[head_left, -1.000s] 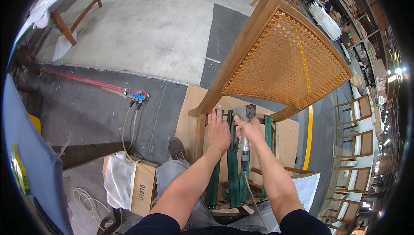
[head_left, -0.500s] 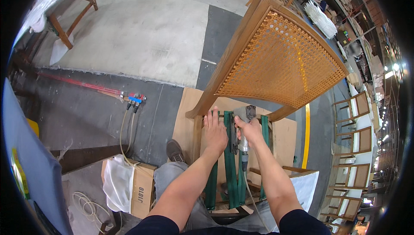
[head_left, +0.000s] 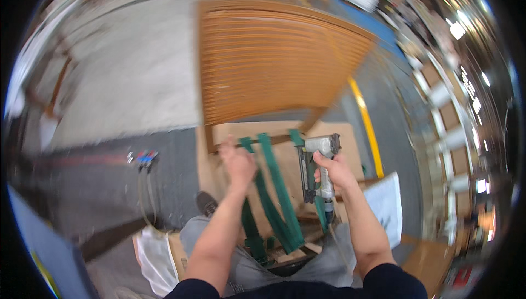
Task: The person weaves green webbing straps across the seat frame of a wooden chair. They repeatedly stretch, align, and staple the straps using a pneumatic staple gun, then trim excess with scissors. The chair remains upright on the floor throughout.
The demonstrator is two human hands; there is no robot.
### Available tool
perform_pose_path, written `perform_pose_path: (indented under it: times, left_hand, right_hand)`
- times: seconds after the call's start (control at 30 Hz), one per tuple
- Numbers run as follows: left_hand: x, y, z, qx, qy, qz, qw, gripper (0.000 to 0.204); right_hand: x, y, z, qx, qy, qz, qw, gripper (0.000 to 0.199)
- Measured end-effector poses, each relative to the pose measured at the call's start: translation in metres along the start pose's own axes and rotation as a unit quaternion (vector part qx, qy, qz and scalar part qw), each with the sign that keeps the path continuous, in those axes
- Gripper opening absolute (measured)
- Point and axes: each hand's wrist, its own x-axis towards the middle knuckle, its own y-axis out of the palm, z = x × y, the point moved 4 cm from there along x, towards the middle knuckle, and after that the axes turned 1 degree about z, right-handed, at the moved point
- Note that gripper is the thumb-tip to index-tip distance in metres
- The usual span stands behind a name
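A wooden chair with a woven cane back (head_left: 274, 63) stands before me, the cane smeared by motion. Green webbing straps (head_left: 280, 200) run across its seat frame, some hanging loose at my end. My left hand (head_left: 239, 164) is at the frame's far left corner, beside the straps' far ends, fingers outstretched and somewhat blurred; whether it presses on the wood is unclear. Gripped in my right hand (head_left: 341, 175) is a grey pneumatic staple gun (head_left: 322, 144), held up over the right side of the seat, apart from the straps. An air hose leads down from its handle.
Brown cardboard (head_left: 350, 154) lies under the chair. To the left, a hose splitter with blue fittings (head_left: 147, 158) hangs above the dark floor. White cloth (head_left: 156, 255) covers a box by my left leg. A yellow floor line (head_left: 366, 126) passes at right; more chairs line the far right.
My right hand has lifted the staple gun away from the straps, to the right. My left hand has shifted toward the frame's left corner. The whole view has turned, and the straps lie slanted now.
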Motion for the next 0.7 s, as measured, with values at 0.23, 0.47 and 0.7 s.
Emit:
perform_pose_path:
  times: [0.23,0.47,0.7]
  left_hand:
    - [0.012,0.014,-0.026,-0.605,-0.382,0.179,0.675,0.029]
    - [-0.075,0.000,-0.077,-0.599,-0.465,0.268,0.594,0.035]
    - [-0.262,-0.048,-0.114,-0.604,-0.559,0.326,0.464,0.033]
  right_hand:
    - [-0.153,-0.242,-0.015,0.016,-0.025,-0.217,0.976,0.033]
    - [-0.210,-0.388,-0.164,0.172,0.071,-0.332,0.925,0.043]
    - [-0.151,-0.389,-0.267,0.353,0.112,-0.197,0.908,0.039]
